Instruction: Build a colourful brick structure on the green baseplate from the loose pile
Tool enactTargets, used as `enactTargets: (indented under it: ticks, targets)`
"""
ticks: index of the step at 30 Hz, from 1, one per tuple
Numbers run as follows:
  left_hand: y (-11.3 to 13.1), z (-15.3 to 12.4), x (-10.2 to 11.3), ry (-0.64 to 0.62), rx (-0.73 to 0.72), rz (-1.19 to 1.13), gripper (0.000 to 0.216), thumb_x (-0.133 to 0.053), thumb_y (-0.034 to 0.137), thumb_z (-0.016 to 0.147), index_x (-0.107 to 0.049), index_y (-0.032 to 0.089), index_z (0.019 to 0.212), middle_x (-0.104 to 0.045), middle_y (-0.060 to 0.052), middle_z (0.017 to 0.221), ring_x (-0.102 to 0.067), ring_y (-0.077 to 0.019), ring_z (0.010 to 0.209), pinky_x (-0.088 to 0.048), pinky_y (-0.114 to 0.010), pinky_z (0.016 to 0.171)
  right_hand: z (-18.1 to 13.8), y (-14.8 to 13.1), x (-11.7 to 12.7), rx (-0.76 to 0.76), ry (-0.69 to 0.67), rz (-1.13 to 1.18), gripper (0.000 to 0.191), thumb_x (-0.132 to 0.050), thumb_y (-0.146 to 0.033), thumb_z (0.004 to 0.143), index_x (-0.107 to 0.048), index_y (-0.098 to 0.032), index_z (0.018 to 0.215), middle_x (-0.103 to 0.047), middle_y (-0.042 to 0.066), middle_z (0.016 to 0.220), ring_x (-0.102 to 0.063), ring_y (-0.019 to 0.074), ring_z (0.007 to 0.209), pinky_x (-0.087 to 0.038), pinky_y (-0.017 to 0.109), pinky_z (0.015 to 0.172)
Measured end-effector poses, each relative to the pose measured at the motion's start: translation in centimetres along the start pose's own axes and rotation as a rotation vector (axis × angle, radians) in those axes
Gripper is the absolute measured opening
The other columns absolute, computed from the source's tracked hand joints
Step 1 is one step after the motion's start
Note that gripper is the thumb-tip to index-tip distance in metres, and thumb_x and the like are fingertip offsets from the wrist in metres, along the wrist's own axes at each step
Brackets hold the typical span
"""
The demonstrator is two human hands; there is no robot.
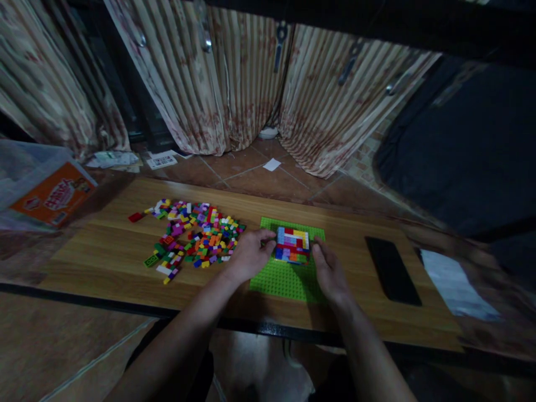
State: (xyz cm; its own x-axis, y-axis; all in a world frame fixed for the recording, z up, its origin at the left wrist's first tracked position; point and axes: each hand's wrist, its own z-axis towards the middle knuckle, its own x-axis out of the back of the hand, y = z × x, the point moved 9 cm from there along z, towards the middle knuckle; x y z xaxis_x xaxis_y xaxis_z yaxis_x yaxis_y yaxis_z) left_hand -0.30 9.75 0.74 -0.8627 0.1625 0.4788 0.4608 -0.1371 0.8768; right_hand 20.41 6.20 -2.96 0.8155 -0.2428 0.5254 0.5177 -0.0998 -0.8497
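Note:
A low rectangular build of multicoloured toy bricks point(293, 245) sits over the green studded baseplate point(285, 285). My left hand point(252, 254) is at its left side, with thumb and fingers curled in against the edge. On the opposite side, my right hand point(329, 271) has its thumb and fingers closed in against the right edge. The build is held between the two hands. Its top shows red, yellow, white, blue and pink bricks. Whether its underside touches the baseplate, I cannot tell.
Many loose bricks point(209, 237) are spread left of the baseplate on the wooden table point(104, 251). A black phone-like slab point(392, 271) lies at the right, with white paper point(456, 285) beyond it. A clear plastic box point(46, 190) with an orange label stands far left.

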Motion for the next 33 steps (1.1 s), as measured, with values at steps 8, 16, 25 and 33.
enactTargets:
  ticks: [8, 16, 25, 33]
  targets:
    - [0.3, 0.1, 0.2, 0.01, -0.02, 0.008, 0.023, -0.054, 0.02, 0.082, -0.071, 0.017, 0.098, -0.074, -0.004, 0.089, -0.069, -0.0175, 0.081, -0.054, -0.03, 0.084, -0.3, -0.5, -0.2, 0.087, -0.02, -0.09, 0.059, -0.042, -0.057, 0.089, -0.053, -0.015, 0.13, -0.059, 0.017, 0.127, -0.054, 0.0285, 0.118, -0.039, 0.051, 0.103]
    - [-0.1, 0.1, -0.1, -0.004, -0.012, 0.024, 0.022, -0.054, 0.02, 0.082, -0.07, 0.018, 0.097, -0.074, -0.004, 0.088, -0.069, -0.0178, 0.083, -0.054, -0.03, 0.083, -0.3, -0.7, -0.8, 0.15, -0.01, -0.097, 0.055, -0.047, -0.05, 0.088, -0.049, -0.017, 0.132, -0.057, 0.015, 0.125, -0.053, 0.0267, 0.116, -0.039, 0.05, 0.102]
    - [-0.5, 0.3, -0.1, 0.011, 0.01, 0.025, 0.025, -0.053, 0.021, 0.083, -0.069, 0.016, 0.101, -0.074, -0.006, 0.094, -0.069, -0.0188, 0.085, -0.054, -0.03, 0.081, -0.2, -0.8, -1.4, 0.14, -0.027, -0.046, 0.057, -0.047, -0.047, 0.089, -0.043, -0.02, 0.139, -0.055, 0.014, 0.13, -0.052, 0.0252, 0.119, -0.037, 0.05, 0.105]
    - [-2.0, 0.9, 5.1, 0.209, -0.01, -0.036, 0.024, -0.053, 0.019, 0.081, -0.069, 0.016, 0.099, -0.074, -0.005, 0.092, -0.069, -0.0175, 0.084, -0.054, -0.028, 0.079, -0.2, -0.6, -0.4, 0.127, 0.005, -0.089, 0.053, -0.044, -0.052, 0.089, -0.055, -0.018, 0.127, -0.062, 0.014, 0.123, -0.057, 0.0281, 0.115, -0.041, 0.051, 0.1]
